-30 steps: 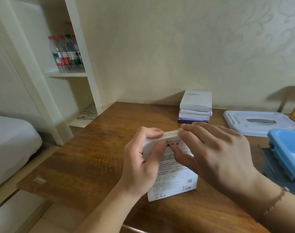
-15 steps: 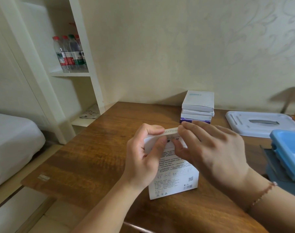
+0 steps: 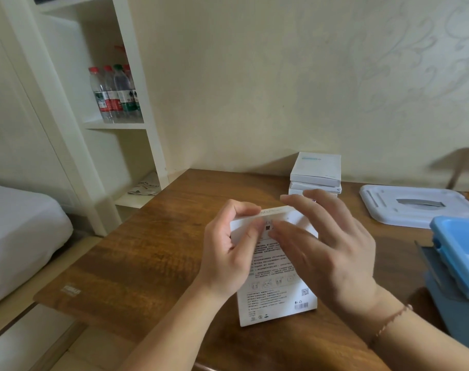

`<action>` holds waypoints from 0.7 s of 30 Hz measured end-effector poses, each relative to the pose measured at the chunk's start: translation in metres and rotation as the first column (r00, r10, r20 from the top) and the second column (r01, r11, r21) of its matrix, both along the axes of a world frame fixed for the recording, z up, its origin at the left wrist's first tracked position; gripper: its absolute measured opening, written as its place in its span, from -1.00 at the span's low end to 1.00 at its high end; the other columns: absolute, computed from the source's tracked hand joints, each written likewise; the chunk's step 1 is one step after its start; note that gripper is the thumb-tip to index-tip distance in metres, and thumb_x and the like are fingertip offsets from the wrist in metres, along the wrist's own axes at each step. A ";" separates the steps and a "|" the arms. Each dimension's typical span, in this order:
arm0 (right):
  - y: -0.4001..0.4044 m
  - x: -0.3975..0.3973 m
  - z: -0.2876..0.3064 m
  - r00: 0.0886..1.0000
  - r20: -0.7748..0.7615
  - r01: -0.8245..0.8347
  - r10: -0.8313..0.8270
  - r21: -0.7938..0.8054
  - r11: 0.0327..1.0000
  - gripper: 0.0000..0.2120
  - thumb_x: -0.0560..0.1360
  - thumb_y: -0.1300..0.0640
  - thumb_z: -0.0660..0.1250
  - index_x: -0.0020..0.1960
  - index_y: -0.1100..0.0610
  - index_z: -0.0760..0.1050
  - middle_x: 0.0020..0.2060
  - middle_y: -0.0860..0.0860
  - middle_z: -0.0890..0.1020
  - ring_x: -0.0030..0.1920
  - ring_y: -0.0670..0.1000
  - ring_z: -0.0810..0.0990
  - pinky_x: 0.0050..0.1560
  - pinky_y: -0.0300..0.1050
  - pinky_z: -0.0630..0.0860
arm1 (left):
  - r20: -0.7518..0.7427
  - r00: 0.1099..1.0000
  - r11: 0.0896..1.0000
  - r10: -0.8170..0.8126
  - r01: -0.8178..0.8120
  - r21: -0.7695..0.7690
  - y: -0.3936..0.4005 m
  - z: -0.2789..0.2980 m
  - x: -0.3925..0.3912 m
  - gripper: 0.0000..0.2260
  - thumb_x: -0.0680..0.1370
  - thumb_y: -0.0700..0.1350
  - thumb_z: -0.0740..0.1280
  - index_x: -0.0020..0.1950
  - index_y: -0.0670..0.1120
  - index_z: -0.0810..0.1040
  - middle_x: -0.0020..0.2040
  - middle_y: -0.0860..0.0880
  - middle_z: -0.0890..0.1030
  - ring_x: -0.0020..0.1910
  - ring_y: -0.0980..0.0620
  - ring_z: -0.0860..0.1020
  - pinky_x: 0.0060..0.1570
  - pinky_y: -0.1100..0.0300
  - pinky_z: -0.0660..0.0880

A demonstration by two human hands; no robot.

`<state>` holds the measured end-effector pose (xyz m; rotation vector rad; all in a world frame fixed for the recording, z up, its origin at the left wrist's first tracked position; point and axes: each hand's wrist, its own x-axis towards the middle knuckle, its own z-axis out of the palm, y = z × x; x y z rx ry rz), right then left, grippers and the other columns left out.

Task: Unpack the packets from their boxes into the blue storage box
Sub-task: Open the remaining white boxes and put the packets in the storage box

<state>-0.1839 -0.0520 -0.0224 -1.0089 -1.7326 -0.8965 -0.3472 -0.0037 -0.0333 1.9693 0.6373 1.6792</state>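
Fingers of my right hand (image 3: 332,253) are straightening off the white packet box (image 3: 277,271) (still sealed, I judge) while my left hand (image 3: 228,253) keeps gripping its top, upright on the worktop (image 3: 147,263).

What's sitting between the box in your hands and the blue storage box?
In the head view, only the right hand and bare wooden table lie between the white box and blue storage box.

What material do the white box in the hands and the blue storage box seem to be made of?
The white printed box, which the left hand grips: probably matte cardboard, with sharp folded edges and printed text. The blue storage box: likely smooth moulded plastic, with rounded corners and a soft sheen.
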 end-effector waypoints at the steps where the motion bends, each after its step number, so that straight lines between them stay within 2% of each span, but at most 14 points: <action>1: 0.001 0.000 -0.002 1.000 0.024 0.005 -0.006 0.021 1.000 -0.95 0.46 0.13 0.49 -0.09 0.09 0.68 0.14 0.06 0.65 0.13 0.21 0.58 -0.02 0.00 0.52 | 0.000 1.000 1.000 0.009 -0.009 -0.005 0.000 0.000 0.000 -0.80 0.56 -0.06 0.30 0.06 -0.18 0.55 -0.06 0.09 0.62 -0.04 0.07 0.62 -0.15 0.32 0.53; 4: 0.003 -0.001 -0.006 0.998 0.042 0.035 -0.038 0.056 0.998 -0.93 0.43 0.20 0.50 -0.09 0.12 0.68 0.15 0.08 0.65 0.16 0.25 0.56 0.07 0.06 0.51 | 0.002 1.000 1.000 0.011 -0.011 -0.004 -0.001 0.000 0.000 -0.81 0.55 -0.07 0.30 0.05 -0.17 0.55 -0.06 0.09 0.62 -0.05 0.10 0.62 -0.17 0.34 0.53; 7: 0.003 -0.007 -0.010 0.997 0.039 0.057 -0.060 0.071 0.996 -0.96 0.45 0.22 0.45 -0.11 0.18 0.66 0.10 0.14 0.66 0.13 0.29 0.57 0.06 0.13 0.53 | 0.018 1.000 1.000 0.022 -0.022 -0.003 -0.003 0.000 0.001 -0.81 0.55 -0.07 0.30 0.05 -0.16 0.55 -0.07 0.09 0.62 -0.07 0.10 0.62 -0.18 0.36 0.52; 11: 0.004 -0.019 -0.014 0.991 -0.054 0.125 -0.123 0.027 0.992 -0.96 0.49 0.24 0.37 -0.07 0.21 0.54 0.03 0.17 0.63 0.09 0.25 0.53 0.03 0.13 0.46 | 0.019 1.000 0.999 0.025 -0.025 0.019 -0.005 -0.002 0.002 -0.82 0.55 -0.10 0.30 0.04 -0.20 0.55 -0.07 0.00 0.63 -0.08 0.07 0.63 -0.16 0.30 0.55; 13: 0.005 -0.020 -0.014 0.985 -0.055 0.160 -0.161 -0.012 0.987 -0.94 0.53 0.22 0.32 -0.03 0.21 0.51 0.03 0.16 0.61 0.09 0.23 0.51 0.05 0.12 0.42 | -0.011 0.999 0.998 0.051 -0.051 0.048 -0.003 -0.001 0.000 -0.84 0.56 -0.13 0.31 0.04 -0.20 0.55 -0.06 -0.02 0.63 -0.05 0.05 0.62 -0.12 0.23 0.56; 15: 0.005 -0.019 -0.013 0.984 -0.036 0.172 -0.174 -0.057 0.983 -0.91 0.55 0.21 0.28 -0.02 0.23 0.51 0.04 0.16 0.59 0.08 0.22 0.51 0.05 0.11 0.39 | -0.041 0.996 0.994 0.074 -0.070 0.088 -0.002 0.000 -0.001 -0.86 0.56 -0.15 0.33 0.04 -0.21 0.55 -0.06 -0.03 0.63 -0.05 0.08 0.62 -0.12 0.24 0.57; 18: 0.002 -0.014 -0.005 0.988 0.019 0.157 -0.156 -0.118 0.981 -0.91 0.55 0.22 0.23 0.02 0.22 0.46 0.06 0.15 0.56 0.05 0.21 0.53 -0.01 0.07 0.41 | -0.072 0.995 0.988 0.066 -0.056 0.142 -0.001 0.003 -0.001 -0.82 0.55 -0.14 0.32 0.04 -0.25 0.56 -0.07 -0.03 0.63 -0.07 0.14 0.61 -0.14 0.31 0.55; 21: -0.003 -0.010 0.011 0.989 0.045 0.150 -0.144 -0.186 0.971 -0.92 0.56 0.21 0.18 0.03 0.19 0.41 0.05 0.13 0.54 -0.05 0.13 0.50 -0.16 -0.07 0.35 | -0.121 0.991 0.987 0.050 -0.031 0.157 0.001 0.005 -0.004 -0.80 0.55 -0.14 0.35 0.06 -0.27 0.57 -0.04 -0.05 0.62 -0.03 0.12 0.61 -0.11 0.30 0.55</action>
